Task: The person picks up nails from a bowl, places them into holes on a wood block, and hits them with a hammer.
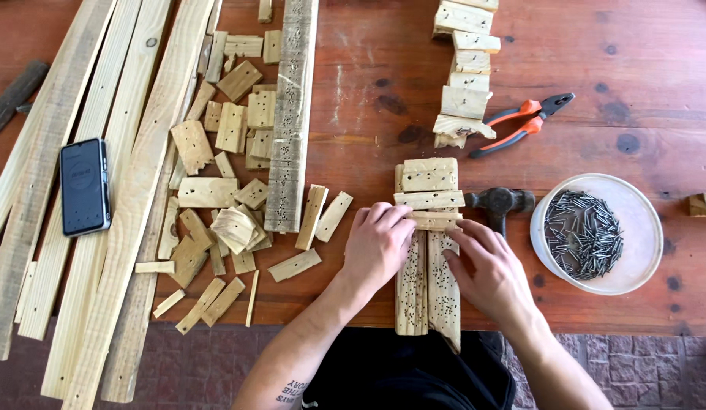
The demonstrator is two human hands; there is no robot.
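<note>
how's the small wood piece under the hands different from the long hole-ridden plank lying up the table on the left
The small wood piece lies crosswise on two upright slats, pinched between the left hand and right hand; the long plank runs lengthwise up the table, untouched. The piece is short and pale with a fairly clean face; the plank is far longer, greyer and peppered with small holes. Both are flat strips of rough wood.

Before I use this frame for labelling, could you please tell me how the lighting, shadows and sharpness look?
Head view: soft, even daylight, with no harsh glare on the table; only faint shadows under the left hand and right hand at the wood strips; focus is sharp on the nails in their bowl; the long planks splay towards the left edge, which suggests wide-angle distortion.
</note>
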